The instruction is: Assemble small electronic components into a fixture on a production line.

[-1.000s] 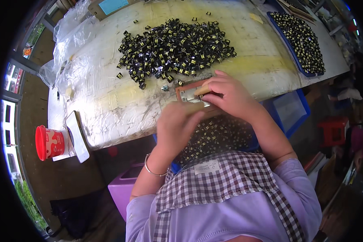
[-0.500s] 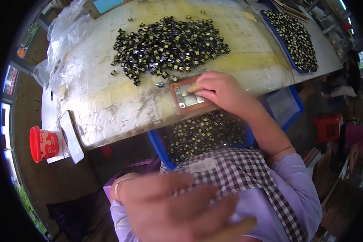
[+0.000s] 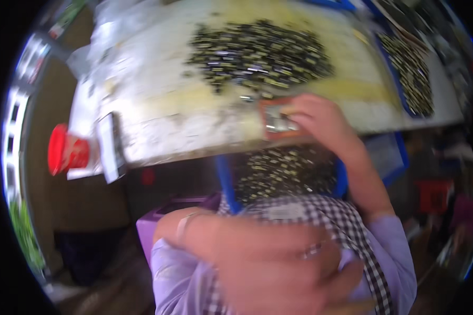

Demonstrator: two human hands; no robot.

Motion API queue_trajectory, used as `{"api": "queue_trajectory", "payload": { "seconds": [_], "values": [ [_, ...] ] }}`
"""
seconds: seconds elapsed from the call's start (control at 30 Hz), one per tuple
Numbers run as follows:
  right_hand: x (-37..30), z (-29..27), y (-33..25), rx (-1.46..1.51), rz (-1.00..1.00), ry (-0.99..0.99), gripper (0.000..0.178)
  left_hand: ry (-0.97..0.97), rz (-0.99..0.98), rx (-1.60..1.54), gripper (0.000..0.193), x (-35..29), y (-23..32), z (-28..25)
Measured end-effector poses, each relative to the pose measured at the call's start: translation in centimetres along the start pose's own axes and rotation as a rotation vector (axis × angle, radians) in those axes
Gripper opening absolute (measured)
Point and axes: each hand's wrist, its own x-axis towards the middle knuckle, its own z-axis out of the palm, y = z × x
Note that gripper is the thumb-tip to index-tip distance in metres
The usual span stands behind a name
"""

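My right hand (image 3: 320,121) rests at the table's front edge on a small orange-framed fixture (image 3: 264,127) with metal plates inside. Its thumb and fingers are closed together over the plates, a tan cover on one fingertip; what they pinch is hidden. Close to the camera, above my lap, my left hand (image 3: 278,265) is smeared by motion, so its fingers and any hold cannot be made out. Just beyond the fixture lies a small metallic piece (image 3: 246,98). Farther back spreads a large pile of small black and yellow parts (image 3: 260,55).
Below the table edge, a blue-rimmed tray (image 3: 226,181) holds many similar parts. Another blue tray (image 3: 397,84) of parts stands at the right. To the left are a red tub (image 3: 60,149), a phone-like slab (image 3: 109,149) and clear plastic bags (image 3: 118,26). A red stool (image 3: 434,195) stands right.
The whole view has shifted and blurred, with the table things appearing farther right. My right hand stays at the fixture; my left hand is still blurred above my lap.
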Motion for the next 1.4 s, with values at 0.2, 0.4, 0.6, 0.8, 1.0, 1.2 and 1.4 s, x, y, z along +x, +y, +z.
{"api": "queue_trajectory", "payload": {
  "seconds": [0.2, 0.4, 0.6, 0.8, 1.0, 1.2, 1.4],
  "values": [
    [-1.2, -0.9, -0.4, 0.039, 0.024, -0.008, 0.017, 0.067, -0.549, 0.07, 0.038, -7.1, -3.7, 4.8],
    [-0.7, -0.7, -2.1, 0.05, 0.147, -0.052, 0.019, 0.192, -0.777, 0.154, 0.035, -11.3, -4.5, 4.2],
    [0.1, -0.3, -2.2, 0.008, 0.049, -0.023, 0.018, 0.254, -0.983, 0.187, 0.029, -11.9, -5.6, 1.9],
    [-0.7, 1.4, 2.2, 0.102, -0.116, 0.181, 0.026, 0.309, -1.079, 0.209, 0.019, -13.7, -9.3, 3.3],
    [-0.7, 5.4, 2.0, 0.059, -0.14, 0.465, 0.017, 0.188, -1.076, 0.19, 0.033, -13.8, -9.8, 2.7],
    [-0.7, 5.8, 2.0, -0.042, -0.137, 0.529, 0.019, 0.002, -0.987, 0.275, 0.035, -15.2, -9.6, 1.5],
    [-0.4, 5.8, 2.0, 0.079, -0.126, 0.555, 0.017, 0.035, -1.003, 0.209, 0.034, -15.9, -10.6, 1.9]
  ]
}}
